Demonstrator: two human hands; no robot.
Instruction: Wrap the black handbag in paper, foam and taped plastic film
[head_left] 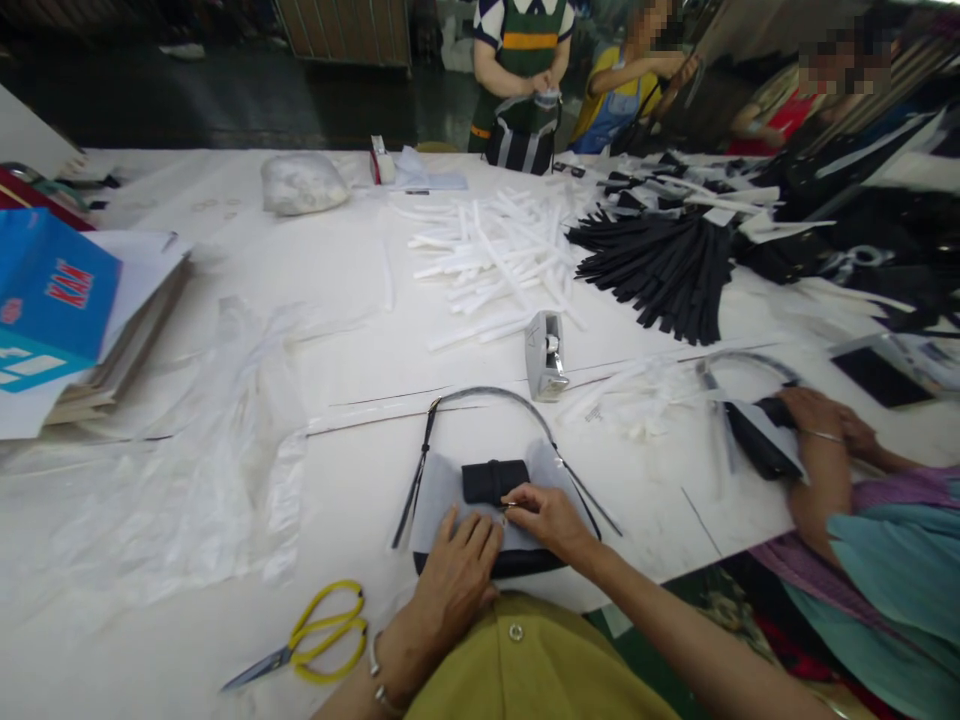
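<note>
A black handbag (525,562) lies on the table right in front of me, with pale grey tissue paper (442,495) over its front. Its strap (487,390) arches away from me, and the dark flap (495,481) shows above the paper. My left hand (459,560) rests on the papered front, fingers stretched out and holding nothing. At the flap's lower right edge, my right hand (546,518) pinches a small shiny metal piece (510,506); the fingers partly hide it.
Yellow-handled scissors (326,635) lie at the left front. Beyond the bag stands a tape dispenser (546,355), then white strips (495,250) and black straps (660,265). At right, a co-worker's hands (821,420) handle another bag. Clear plastic bags (217,470) spread at left.
</note>
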